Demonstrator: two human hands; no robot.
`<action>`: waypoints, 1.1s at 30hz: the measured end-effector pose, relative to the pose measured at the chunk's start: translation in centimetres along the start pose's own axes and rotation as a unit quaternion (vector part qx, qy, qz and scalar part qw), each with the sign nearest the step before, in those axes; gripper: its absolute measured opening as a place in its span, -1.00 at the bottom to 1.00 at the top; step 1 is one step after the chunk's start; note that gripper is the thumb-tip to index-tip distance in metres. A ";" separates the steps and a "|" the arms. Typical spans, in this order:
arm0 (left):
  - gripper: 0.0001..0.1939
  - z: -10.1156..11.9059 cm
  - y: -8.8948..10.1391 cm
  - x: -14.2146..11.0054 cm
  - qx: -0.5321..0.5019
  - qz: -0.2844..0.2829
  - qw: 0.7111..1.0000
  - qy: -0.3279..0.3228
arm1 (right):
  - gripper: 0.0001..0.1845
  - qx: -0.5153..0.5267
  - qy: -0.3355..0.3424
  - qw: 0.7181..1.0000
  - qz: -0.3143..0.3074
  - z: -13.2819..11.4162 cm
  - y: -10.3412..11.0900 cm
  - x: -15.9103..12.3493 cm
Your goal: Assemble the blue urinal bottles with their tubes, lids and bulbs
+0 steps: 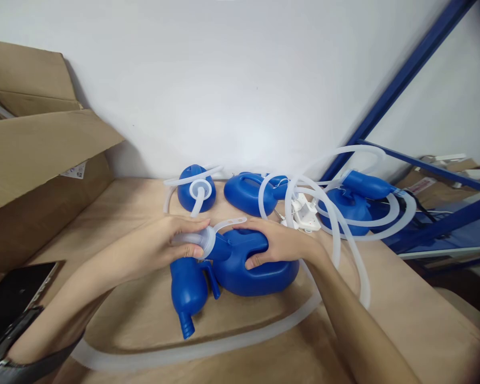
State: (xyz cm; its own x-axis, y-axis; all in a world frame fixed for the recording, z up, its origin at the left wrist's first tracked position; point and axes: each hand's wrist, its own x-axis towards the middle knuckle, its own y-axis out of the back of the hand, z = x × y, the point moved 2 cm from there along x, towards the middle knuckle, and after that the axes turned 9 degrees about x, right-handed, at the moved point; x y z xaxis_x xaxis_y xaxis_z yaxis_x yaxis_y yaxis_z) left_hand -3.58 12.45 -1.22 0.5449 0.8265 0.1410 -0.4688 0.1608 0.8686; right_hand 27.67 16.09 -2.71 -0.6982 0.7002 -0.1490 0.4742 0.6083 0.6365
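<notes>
My left hand (168, 240) is shut around a translucent silicone collar (206, 242) fitted on the neck of a blue plastic jug (256, 274). A flat translucent strap (230, 224) rises from the collar. My right hand (274, 244) grips the jug's body, with its fingers through the handle opening. Just below the jug lies a blue plastic bottle (188, 288) with a ribbed nozzle (186, 325). Behind my hands are more blue containers (196, 192) (246, 193) (350, 210), looped about by translucent tubing (336, 234).
Everything lies on a tan board (384, 298) against a white wall (240, 80). Small white parts (304, 213) sit among the tubing. An open cardboard box (32, 154) stands at left, a black tablet (12, 298) lies at lower left, and a blue metal rack (404, 90) stands at right.
</notes>
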 end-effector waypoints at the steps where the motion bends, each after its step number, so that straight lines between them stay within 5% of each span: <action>1: -0.44 0.3 0.1 0.0 0.017 -0.002 1.000 -0.005 | 0.07 -0.006 -0.002 1.000 -0.002 -0.1 0.0 0.0; 6: -0.44 2.9 0.4 1.5 0.128 -0.013 0.992 -0.003 | 0.06 -0.057 -0.029 0.998 -0.005 -2.0 -1.0 -0.3; 9: -0.50 3.8 -0.1 2.8 0.124 -0.068 0.989 -0.040 | 0.06 -0.072 -0.055 0.996 -0.001 -3.3 -1.7 -0.6; 17: -0.22 2.9 -1.0 1.8 0.188 0.010 0.980 -0.070 | 0.08 -0.075 -0.058 0.995 -0.016 -2.5 -1.4 -0.6; 20: -0.22 4.1 -0.7 1.3 0.314 0.085 0.944 -0.065 | 0.04 -0.056 -0.048 0.997 -0.003 -2.8 -1.4 -0.8; 25: -0.48 6.1 -2.0 -0.4 0.519 0.191 0.827 -0.095 | 0.03 -0.061 -0.096 0.993 0.010 -3.6 -1.7 -1.0; 33: -0.49 4.8 -4.4 -1.4 0.536 0.219 0.814 -0.052 | 0.01 -0.078 -0.105 0.991 -0.002 -3.6 -2.0 -1.0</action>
State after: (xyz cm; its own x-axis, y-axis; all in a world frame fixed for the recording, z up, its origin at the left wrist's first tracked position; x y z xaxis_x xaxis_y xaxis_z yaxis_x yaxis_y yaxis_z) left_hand 1.05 7.98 -3.01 0.5710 0.6186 0.5397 0.2107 -0.7458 0.6319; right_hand 25.48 12.82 -1.16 -0.5646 0.7707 -0.2956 0.3715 0.5570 0.7428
